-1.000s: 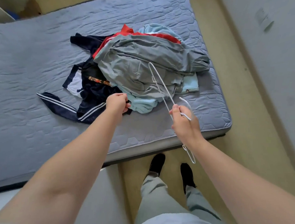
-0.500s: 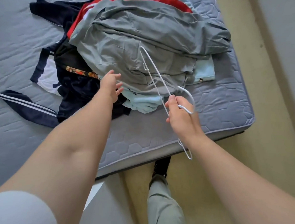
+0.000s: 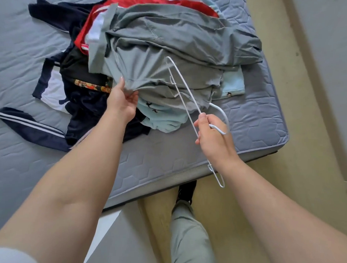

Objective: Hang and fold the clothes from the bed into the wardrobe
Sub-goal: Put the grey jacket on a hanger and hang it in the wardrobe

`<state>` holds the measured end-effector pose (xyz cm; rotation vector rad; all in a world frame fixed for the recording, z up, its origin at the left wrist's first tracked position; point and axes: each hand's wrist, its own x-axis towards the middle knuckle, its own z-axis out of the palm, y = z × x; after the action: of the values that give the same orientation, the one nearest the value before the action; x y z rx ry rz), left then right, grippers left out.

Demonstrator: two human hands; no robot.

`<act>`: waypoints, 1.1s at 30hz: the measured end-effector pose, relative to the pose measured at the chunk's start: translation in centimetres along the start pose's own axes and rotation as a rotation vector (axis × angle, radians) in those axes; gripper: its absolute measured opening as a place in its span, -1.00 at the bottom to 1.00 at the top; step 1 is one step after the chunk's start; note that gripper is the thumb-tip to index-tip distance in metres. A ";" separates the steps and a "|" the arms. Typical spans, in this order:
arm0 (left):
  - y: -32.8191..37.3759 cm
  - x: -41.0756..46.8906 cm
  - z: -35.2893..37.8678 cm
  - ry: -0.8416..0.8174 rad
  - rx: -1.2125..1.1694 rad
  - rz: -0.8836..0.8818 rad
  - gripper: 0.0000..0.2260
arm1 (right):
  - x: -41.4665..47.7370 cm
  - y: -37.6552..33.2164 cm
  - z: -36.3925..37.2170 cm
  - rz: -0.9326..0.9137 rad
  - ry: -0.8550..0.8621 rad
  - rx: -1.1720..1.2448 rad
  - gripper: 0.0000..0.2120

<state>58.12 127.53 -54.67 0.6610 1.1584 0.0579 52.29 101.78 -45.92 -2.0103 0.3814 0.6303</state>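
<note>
A thin white wire hanger is held over the bed's near corner, seen almost edge-on. Its long axis runs from near right to far left, and its hook curves rightward. It is gripped at the neck by the curled right hand. Further off, the edge of a crumpled grey garment is pinched between thumb and fingers of the left hand. That garment is laid atop a heap of light blue, red and navy clothes on the grey-blue quilted mattress.

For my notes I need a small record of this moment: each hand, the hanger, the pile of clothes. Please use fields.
left hand: pinches the grey garment at its near edge
right hand: grips the white hanger near its hook
pile top: grey garment
beneath: light blue garment, red garment, navy jacket
pile place: on the bed
</note>
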 end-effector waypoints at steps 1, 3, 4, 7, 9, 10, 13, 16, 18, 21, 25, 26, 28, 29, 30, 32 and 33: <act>-0.2 -1.6 0.1 -0.043 0.033 -0.028 -0.81 | -0.6 -0.6 -0.6 0.001 -0.002 0.005 -0.56; -0.3 -4.8 0.4 -0.108 0.073 -0.078 -0.85 | -2.0 -1.8 -1.7 0.000 -0.014 0.012 -0.57; -0.2 -6.4 0.6 -0.125 0.086 -0.101 -0.87 | -2.8 -2.5 -2.3 -0.003 -0.020 0.010 -0.58; 0.4 -11.0 0.9 -0.143 0.141 -0.087 -0.89 | -5.5 -4.3 -4.4 -0.031 -0.026 0.017 -0.58; 0.7 -14.0 0.9 -0.103 0.171 -0.023 -0.88 | -7.4 -5.0 -5.7 -0.058 -0.009 0.019 -0.58; 0.6 -15.3 0.9 -0.080 0.179 0.013 -0.84 | -8.4 -5.3 -6.4 -0.071 0.003 0.020 -0.59; 0.2 -19.0 0.6 -0.065 0.207 0.095 -0.75 | -11.3 -5.4 -8.3 -0.095 0.005 0.028 -0.61; 0.3 -22.8 0.8 -0.194 0.204 0.128 -0.86 | -13.9 -5.2 -10.1 -0.115 0.012 0.064 -0.60; 0.7 -25.3 1.1 -0.229 0.267 0.159 -0.78 | -15.6 -4.9 -11.3 -0.130 0.025 0.082 -0.61; 1.6 -29.1 1.7 -0.193 0.333 0.297 -0.74 | -18.3 -4.3 -13.3 -0.151 0.040 0.115 -0.60; 2.5 -36.0 3.5 -0.391 0.374 0.459 -0.82 | -21.6 -3.7 -16.1 -0.182 0.080 0.142 -0.62; 2.6 -37.8 4.0 -0.474 0.382 0.466 -0.84 | -22.3 -3.6 -16.8 -0.201 0.096 0.146 -0.65; 2.5 -41.4 5.1 -0.631 0.423 0.424 -0.88 | -23.7 -3.3 -18.1 -0.247 0.125 0.135 -0.72; 2.3 -43.1 5.7 -0.694 0.440 0.394 -0.83 | -24.4 -3.2 -18.8 -0.266 0.136 0.132 -0.76; 1.9 -44.8 6.3 -0.730 0.452 0.378 -0.77 | -25.0 -3.1 -19.4 -0.282 0.147 0.140 -0.79; 0.8 -47.9 7.7 -0.761 0.495 0.379 -0.68 | -26.2 -2.9 -20.8 -0.306 0.177 0.173 -0.80; 0.1 -49.4 8.3 -0.783 0.541 0.390 -0.69 | -26.8 -2.7 -21.5 -0.317 0.197 0.176 -0.80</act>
<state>44.47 105.53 -11.81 1.2442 0.2650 -0.1799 37.73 84.64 -19.83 -1.9142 0.2179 0.1957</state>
